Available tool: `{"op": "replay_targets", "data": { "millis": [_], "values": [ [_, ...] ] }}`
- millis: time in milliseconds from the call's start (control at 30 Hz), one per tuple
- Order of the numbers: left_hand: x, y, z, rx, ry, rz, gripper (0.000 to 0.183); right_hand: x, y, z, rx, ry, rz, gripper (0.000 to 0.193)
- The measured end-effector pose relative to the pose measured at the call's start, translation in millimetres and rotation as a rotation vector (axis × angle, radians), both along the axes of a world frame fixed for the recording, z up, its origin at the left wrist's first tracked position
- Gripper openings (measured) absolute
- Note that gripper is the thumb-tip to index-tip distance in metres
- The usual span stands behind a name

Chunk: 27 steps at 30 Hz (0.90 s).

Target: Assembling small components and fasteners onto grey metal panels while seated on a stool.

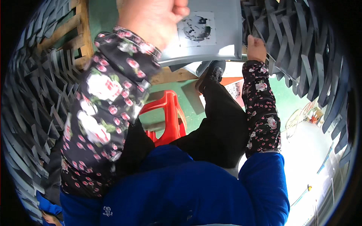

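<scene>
A smooth grey panel [227, 22] lies in front of me at the top of the head view. On it is a pale square patch [196, 39] with a dark, broken ring-shaped marking. My left hand [154, 19] is raised over the panel's left part, fingers curled in and partly cut off by the upper edge; whatever it holds is hidden. Beside the panel's right edge, my right hand [256, 48] is closed, with its grip hidden too. Dark floral sleeves cover both forearms.
Stacked grey metal pieces [301, 45] rise on the right, and similar stacks [34, 109] on the left near a wooden pallet [83, 34]. A red plastic stool [169, 113] stands by my legs. Cables [298, 118] lie at right. Another person's hand [51, 218] shows lower left.
</scene>
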<state>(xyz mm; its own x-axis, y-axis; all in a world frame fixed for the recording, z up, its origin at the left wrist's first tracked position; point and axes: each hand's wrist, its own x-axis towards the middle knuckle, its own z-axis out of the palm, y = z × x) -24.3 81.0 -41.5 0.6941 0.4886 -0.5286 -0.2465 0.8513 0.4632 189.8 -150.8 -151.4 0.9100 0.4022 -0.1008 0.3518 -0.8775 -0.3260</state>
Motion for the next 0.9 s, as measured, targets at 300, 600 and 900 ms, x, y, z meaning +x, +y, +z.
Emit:
{"op": "replay_targets", "data": {
  "millis": [300, 600, 900],
  "values": [
    [-51.0, 54.0, -129.8, 0.835, 0.959, -0.97, 0.047, -22.3, -42.0, -31.1, -0.132, 0.372, -0.004, 0.046],
    [-54.1, 28.3, -164.7, 0.788, 0.976, -1.157, 0.04, -17.0, -30.3, -43.8, -0.148, 0.319, 0.034, 0.046],
    [-62.6, 42.4, -127.9, 1.198, 0.953, -0.942, 0.035, -11.4, -34.2, -6.8, 0.001, 0.339, 0.127, 0.044]
  ]
}}
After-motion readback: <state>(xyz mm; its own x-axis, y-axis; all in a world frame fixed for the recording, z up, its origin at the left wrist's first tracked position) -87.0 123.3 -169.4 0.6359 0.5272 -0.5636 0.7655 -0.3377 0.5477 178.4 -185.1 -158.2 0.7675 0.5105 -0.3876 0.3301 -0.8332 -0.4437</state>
